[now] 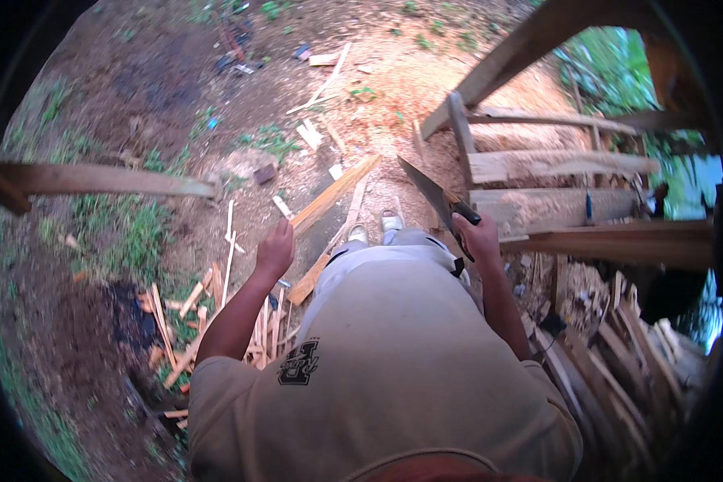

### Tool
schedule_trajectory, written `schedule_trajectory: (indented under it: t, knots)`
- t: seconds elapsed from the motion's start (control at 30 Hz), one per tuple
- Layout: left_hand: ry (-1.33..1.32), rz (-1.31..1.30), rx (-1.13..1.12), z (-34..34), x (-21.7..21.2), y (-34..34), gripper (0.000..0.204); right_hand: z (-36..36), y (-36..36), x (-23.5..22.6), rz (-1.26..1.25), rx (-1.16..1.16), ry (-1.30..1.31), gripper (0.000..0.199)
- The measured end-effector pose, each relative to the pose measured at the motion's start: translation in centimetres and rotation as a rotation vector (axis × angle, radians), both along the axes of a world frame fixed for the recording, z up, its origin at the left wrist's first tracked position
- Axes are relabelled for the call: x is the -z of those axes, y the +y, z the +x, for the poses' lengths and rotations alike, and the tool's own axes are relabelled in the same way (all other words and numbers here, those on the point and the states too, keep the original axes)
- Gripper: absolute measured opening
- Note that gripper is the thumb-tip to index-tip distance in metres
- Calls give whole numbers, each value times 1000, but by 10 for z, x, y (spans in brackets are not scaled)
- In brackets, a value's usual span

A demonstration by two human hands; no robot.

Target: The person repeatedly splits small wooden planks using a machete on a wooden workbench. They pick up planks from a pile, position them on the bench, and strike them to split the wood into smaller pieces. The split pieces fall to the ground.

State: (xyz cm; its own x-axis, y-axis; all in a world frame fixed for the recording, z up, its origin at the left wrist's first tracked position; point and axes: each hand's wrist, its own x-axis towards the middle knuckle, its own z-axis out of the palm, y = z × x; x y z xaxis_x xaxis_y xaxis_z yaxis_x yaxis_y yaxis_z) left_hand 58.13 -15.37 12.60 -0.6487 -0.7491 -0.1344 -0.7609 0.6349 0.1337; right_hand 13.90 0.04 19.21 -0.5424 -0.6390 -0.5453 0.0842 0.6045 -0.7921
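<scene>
In my left hand (275, 251) is a narrow wooden board (337, 194), its far end slanting up and away to the right. The fingers are closed round its near end. My right hand (478, 235) grips the dark handle of a hand saw (426, 185). The saw's blade points away and to the left, its tip close to the board's far end but apart from it. Below my left hand, another piece of wood (307, 281) lies beside my leg.
To the right stands a rough timber frame (562, 166) with sawdust on its planks. Stacked boards (610, 361) lie at the lower right, scrap strips (186, 301) at the lower left. Sawdust (402, 72) covers the ground ahead. A wooden rail (112, 178) juts in from the left.
</scene>
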Motion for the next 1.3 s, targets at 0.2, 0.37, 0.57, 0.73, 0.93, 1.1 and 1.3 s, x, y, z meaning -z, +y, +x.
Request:
schedule_trajectory:
  t: [0.2, 0.37, 0.57, 0.73, 0.93, 1.1, 1.3]
  knots:
    - [168, -90, 265, -1, -59, -29, 25, 26, 75, -94, -46, 290, -14, 23]
    - [388, 203, 158, -13, -149, -65, 35, 37, 149, -175, -30, 477, 70, 22]
    - [455, 788, -2, -33, -143, -137, 27, 77, 248, -252, 32, 570, 327, 22]
    - [438, 1063, 35, -95, -109, -162, 23, 107, 322, -260, 256, 519, 377, 22]
    - [319, 1145, 273, -229, -78, -163, 29, 144, 365, -233, 439, 817, 250, 22]
    - [203, 1358, 365, -351, -53, -150, 34, 168, 412, -135, 361, 1166, 120, 28]
    - [-83, 1131, 511, -472, -32, -141, 45, 187, 446, -52, 293, 1340, -77, 35]
